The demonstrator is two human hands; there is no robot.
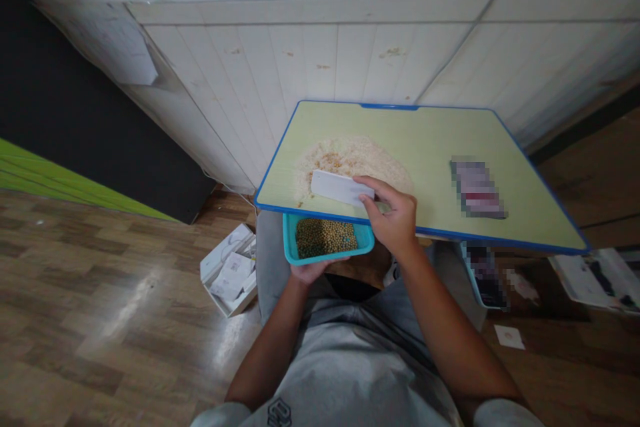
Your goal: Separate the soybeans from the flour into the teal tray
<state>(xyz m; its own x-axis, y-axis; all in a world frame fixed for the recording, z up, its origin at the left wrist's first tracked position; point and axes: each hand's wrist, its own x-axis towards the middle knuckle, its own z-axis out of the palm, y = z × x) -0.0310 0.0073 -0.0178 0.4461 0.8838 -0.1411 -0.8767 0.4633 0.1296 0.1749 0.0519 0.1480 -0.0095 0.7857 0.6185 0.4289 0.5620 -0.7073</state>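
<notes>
My right hand pinches one end of a flat white rectangular plate, its long edge down on the near side of the spread grains. A layer of pale, rice-like grains covers the left part of the pale green tabletop. Some yellowish soybean-like beans lie among them. Just below the table's near edge, my left hand supports a turquoise plastic tub from underneath; most of its fingers are hidden. Inside the tub are many more yellowish beans.
A blurred-out phone-like object lies on the table's right side. On the floor to the left stands an open white box with papers. Another blurred item is by my right leg. The white wall is behind the table.
</notes>
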